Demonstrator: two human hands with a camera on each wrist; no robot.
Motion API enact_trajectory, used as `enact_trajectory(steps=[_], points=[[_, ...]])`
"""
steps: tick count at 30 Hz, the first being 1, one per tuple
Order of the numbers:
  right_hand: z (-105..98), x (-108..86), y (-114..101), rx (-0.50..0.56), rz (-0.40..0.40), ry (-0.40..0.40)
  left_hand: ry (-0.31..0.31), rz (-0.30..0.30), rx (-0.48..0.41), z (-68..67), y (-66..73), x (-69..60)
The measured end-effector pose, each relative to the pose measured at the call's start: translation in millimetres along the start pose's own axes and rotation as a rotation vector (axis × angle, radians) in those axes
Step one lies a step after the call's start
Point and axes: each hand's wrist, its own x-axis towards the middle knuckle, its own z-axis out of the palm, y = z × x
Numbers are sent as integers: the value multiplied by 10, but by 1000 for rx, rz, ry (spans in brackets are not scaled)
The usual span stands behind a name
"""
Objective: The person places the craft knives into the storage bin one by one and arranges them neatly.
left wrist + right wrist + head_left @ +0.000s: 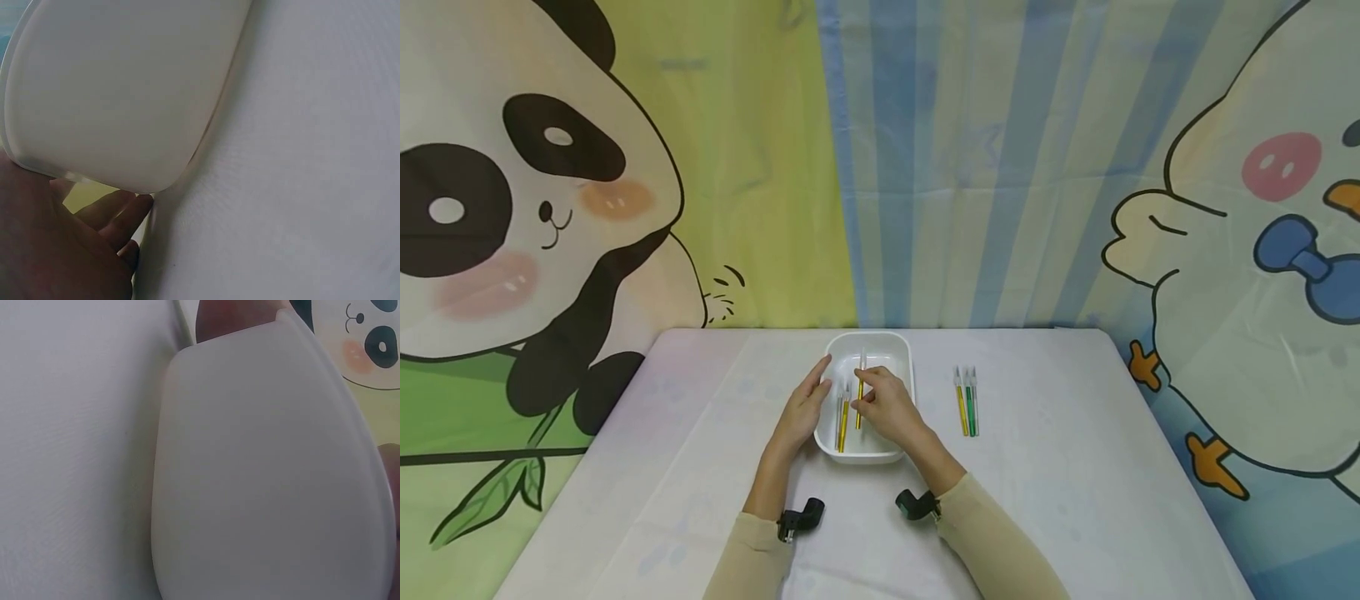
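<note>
A white tray (880, 457) stands near the table's far side, in the head view. My left hand (799, 415) rests against its left side, fingers fairly straight along the rim and outer wall. Over the tray, my right hand (889, 408) pinches a gold pen-like tool (859, 412) with a clear cap, between thumb and fingertips. Left of it, inside the tray, lie another gold pen-like tool (843, 425) and a silver one (838, 427). Both wrist views show mainly the tray's outer wall (125, 94); the pinched tool is hidden there.
Right of the tray lie a gold pen-like tool (961, 404), a green one (970, 408) and a silver one (976, 408), side by side and capped. A white cloth (1075, 517) covers the table. Printed curtains (955, 167) hang behind it.
</note>
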Motion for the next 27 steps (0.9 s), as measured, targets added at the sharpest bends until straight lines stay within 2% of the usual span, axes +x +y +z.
enact_trajectory(steps=[1,6,12,20,23,27], points=[[0,3,4,2,2,-9,10,8,4,8,-31,9],[10,18,22,8,-4,-35,13,9,12,2,-16,11],[27,17,23,-45,-21,-56,15,17,1,-9,-21,12],[32,2,21,-79,-20,-71,-16,-35,0,-17,-18,32],[32,5,23,-107,-25,-92,-28,-58,5,-27,53,17],[35,17,23,-152,-24,-110,-42,-57,4,-49,236,-60]])
